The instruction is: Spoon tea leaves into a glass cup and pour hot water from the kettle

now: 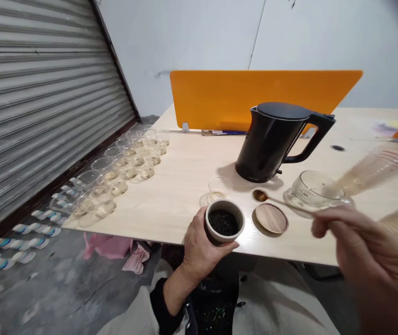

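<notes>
My left hand (202, 249) is wrapped round a pale canister (241, 223) of dark, loose dried leaves, held at the table's front edge. Between the fingers of my right hand (369, 251) is the handle of a long wooden spoon (260, 196). Its bowl hovers to the right of the canister, and what lies in it is too blurred to make out. A round wooden lid (272, 217) lies on the table under the spoon. Behind the canister stands a clear plastic cup (220, 185). A ribbed glass bowl (317, 186) sits beyond my right hand.
A black electric kettle (272, 144) stands behind the lid. Several clear cups (122, 172) with a little pale liquid fill the table's left side. Stacked plastic cups (376, 172) lie at the right. An orange divider (219, 100) crosses the back.
</notes>
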Action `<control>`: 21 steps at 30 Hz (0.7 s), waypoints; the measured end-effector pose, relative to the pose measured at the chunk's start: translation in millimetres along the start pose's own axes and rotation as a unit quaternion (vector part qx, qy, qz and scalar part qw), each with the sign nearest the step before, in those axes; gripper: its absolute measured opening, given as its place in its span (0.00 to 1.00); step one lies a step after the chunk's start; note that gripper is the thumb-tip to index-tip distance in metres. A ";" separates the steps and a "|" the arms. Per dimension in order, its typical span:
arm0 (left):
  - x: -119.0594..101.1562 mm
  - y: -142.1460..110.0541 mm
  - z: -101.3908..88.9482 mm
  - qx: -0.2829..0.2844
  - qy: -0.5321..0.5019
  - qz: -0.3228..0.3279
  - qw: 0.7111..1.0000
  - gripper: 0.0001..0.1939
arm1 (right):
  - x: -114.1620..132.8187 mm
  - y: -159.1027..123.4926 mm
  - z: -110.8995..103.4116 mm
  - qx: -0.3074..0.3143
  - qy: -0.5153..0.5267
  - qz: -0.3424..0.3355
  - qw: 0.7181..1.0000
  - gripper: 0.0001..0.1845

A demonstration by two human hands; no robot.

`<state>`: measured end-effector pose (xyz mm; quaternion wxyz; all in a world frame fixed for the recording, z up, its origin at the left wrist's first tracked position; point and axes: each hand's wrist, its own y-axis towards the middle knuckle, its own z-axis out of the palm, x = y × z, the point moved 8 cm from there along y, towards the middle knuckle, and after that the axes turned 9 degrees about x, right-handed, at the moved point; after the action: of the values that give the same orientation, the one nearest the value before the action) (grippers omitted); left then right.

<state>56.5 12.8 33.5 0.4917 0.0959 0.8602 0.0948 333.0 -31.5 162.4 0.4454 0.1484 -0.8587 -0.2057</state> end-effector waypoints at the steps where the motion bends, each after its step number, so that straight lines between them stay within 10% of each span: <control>1: 0.3 -0.1 0.1 0.002 -0.001 -0.001 1.000 0.53 | 12.6 1.9 17.5 0.064 -0.010 -0.047 0.997 0.11; 4: 1.2 -0.1 1.3 0.012 -0.005 -0.010 1.000 0.54 | 35.4 7.0 65.5 0.202 -0.029 -0.146 0.968 0.15; 8: 1.3 0.0 1.8 0.019 -0.009 -0.020 1.000 0.54 | 45.9 17.7 97.9 0.232 -0.029 -0.196 0.952 0.14; 21: 2.7 0.5 2.4 0.021 -0.019 -0.025 0.999 0.53 | 37.4 21.5 101.0 0.204 0.042 -0.132 0.969 0.13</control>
<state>57.3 14.1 30.2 0.5085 0.0866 0.8544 0.0627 227.2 -6.9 146.7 0.4103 0.3564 -0.8359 -0.0766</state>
